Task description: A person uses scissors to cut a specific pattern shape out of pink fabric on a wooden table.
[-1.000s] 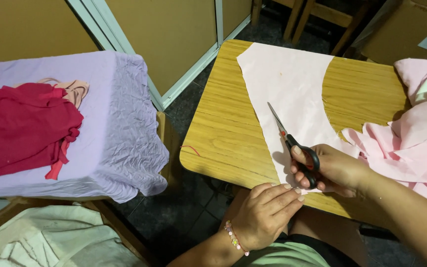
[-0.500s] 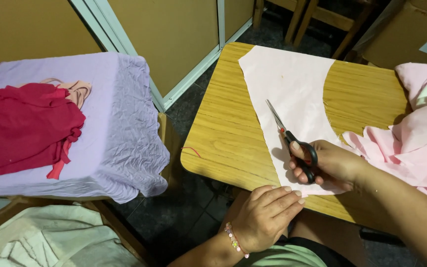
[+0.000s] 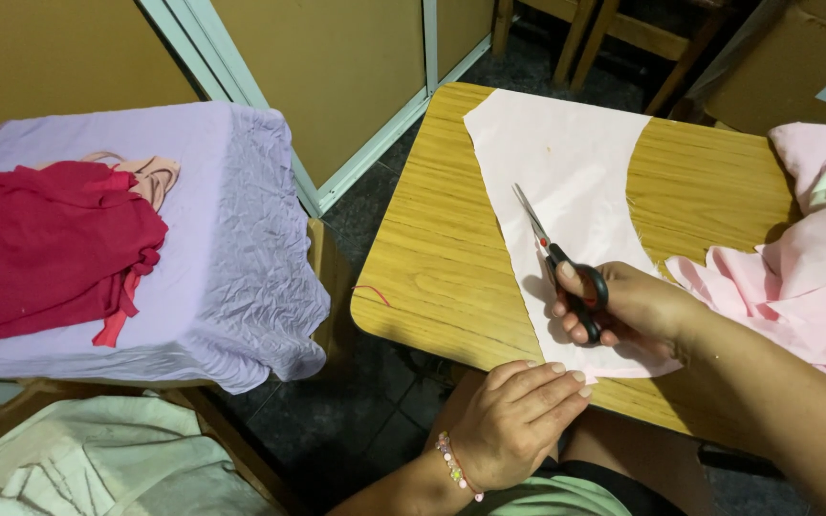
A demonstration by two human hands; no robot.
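Head view first: since a second ago my right hand (image 3: 628,304) has slid a little along the pale pink fabric piece (image 3: 566,182), and the scissors (image 3: 554,256) have gone with it, blades pointing toward the far left corner of the tabletop (image 3: 432,258). That hand is wrapped through the black handles, fingers curled tight around them; the blades look nearly together, lying flat on the cloth. My left hand (image 3: 518,416) has hardly shifted: it sits at the near edge of the tabletop, loosely curled with nothing in it, fingertips touching the near end of the fabric piece where it overhangs that edge. A beaded bracelet (image 3: 456,465) is on that wrist.

The fabric piece is smooth and flat, wide at the far edge of the tabletop and narrowing toward me, with a curved cut along its right side and a straighter left side. It runs from the far edge to the near edge, roughly through the middle.

A heap of pink cloth (image 3: 805,258) is bunched at the right edge of the tabletop. Off to the left, apart from the tabletop, a lilac-covered stand (image 3: 231,239) carries a red garment (image 3: 40,248).
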